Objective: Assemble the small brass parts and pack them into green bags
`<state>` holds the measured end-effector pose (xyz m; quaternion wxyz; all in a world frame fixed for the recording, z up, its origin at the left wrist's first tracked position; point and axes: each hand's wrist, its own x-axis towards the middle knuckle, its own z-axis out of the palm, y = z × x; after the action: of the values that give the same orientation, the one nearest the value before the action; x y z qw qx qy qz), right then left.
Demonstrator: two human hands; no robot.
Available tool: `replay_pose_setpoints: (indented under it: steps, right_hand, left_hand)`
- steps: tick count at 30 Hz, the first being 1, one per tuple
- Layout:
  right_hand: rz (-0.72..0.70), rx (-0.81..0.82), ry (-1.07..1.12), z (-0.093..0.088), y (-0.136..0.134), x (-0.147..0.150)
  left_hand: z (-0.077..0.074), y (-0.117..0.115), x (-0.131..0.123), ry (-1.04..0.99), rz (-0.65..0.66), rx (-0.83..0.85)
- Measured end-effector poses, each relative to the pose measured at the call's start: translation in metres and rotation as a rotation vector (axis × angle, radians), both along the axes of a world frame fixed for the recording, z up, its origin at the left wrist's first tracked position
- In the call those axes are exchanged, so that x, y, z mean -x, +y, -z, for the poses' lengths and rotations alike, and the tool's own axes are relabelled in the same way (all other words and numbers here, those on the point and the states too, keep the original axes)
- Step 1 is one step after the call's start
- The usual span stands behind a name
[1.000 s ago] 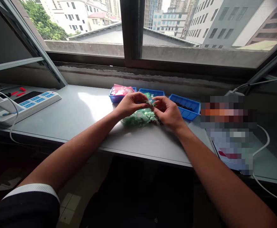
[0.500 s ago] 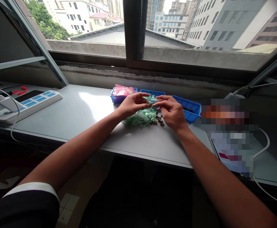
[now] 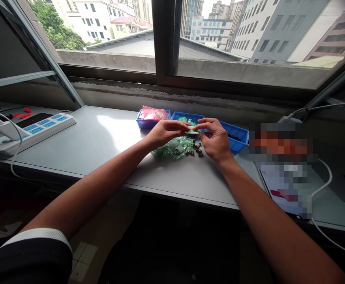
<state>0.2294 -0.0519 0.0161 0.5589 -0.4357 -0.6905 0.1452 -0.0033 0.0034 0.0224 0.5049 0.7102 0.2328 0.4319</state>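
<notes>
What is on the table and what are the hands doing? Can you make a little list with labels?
Left hand: pinches one end of a small green bag
Right hand: pinches the other end of it
Under the hands: a pile of green bags and some small dark parts, on the grey table
Behind: three blue trays in a row; the left tray holds pink bags
Far left: a white power strip
Beyond: a window with buildings outside

A white plastic power strip with blue sockets [image 3: 34,130] lies at the frame's left on a smooth grey tabletop [image 3: 101,148].
</notes>
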Motion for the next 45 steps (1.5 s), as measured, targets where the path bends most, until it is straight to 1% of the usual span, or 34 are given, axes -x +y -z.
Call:
replay_pose_setpoints:
  steps: [3,6,9,13,15,17,19,21,23,25,27,29,32,36,39,42,43,45]
  right_hand:
    - [0.002,0.015,0.034,0.004,0.003,-0.001]
    - [0.020,0.017,0.074,0.004,0.003,0.000]
    - [0.028,0.008,0.078,0.001,0.000,0.002]
    - [-0.008,-0.053,0.024,-0.004,-0.007,0.006]
    - [-0.037,-0.052,0.031,-0.006,-0.010,0.008]
    - [-0.097,-0.011,0.061,-0.007,-0.013,0.011]
    - [-0.179,0.055,0.089,-0.007,-0.014,0.013]
    - [-0.221,0.096,0.103,-0.007,-0.014,0.014]
    - [-0.191,0.096,0.106,-0.006,-0.013,0.014]
    - [-0.113,0.067,0.107,-0.006,-0.011,0.012]
    - [-0.038,0.039,0.112,-0.004,-0.009,0.010]
    - [-0.018,0.052,0.123,-0.003,-0.006,0.008]
    - [-0.061,0.115,0.133,-0.002,-0.005,0.007]
    - [-0.047,0.101,0.096,-0.005,-0.007,0.006]
    - [-0.016,0.013,0.045,-0.008,-0.007,0.005]
    - [0.049,-0.091,0.031,-0.008,-0.006,0.004]
    - [0.071,-0.106,0.033,-0.007,-0.005,0.004]
    - [0.078,-0.110,0.035,-0.006,-0.005,0.005]
  left_hand:
    - [0.000,0.001,0.000,-0.001,-0.017,0.032]
    - [0.000,0.001,0.001,0.022,-0.064,-0.012]
    - [0.000,0.001,0.001,0.065,-0.083,-0.006]
    - [-0.002,-0.002,0.001,0.122,-0.094,0.008]
    - [-0.005,-0.005,0.002,0.126,-0.107,-0.010]
    - [-0.007,-0.006,0.002,0.116,-0.095,-0.013]
    - [-0.006,-0.005,0.002,0.106,-0.039,0.006]
    - [-0.003,-0.002,0.002,0.096,0.009,0.023]
    - [0.001,0.002,0.001,0.080,-0.005,0.028]
    - [0.004,0.004,0.000,0.054,-0.057,0.031]
    - [0.004,0.004,0.000,0.030,-0.100,0.036]
    - [0.002,0.002,0.000,0.016,-0.121,0.037]
    - [-0.002,0.000,0.001,-0.008,-0.091,0.066]
    - [-0.003,0.001,0.004,-0.080,-0.005,0.111]
    - [-0.003,0.003,0.006,-0.055,-0.006,-0.001]
    - [-0.001,0.005,0.006,0.000,-0.054,-0.124]
    - [0.000,0.005,0.005,0.019,-0.069,-0.132]
    - [0.000,0.004,0.004,0.063,-0.086,-0.095]
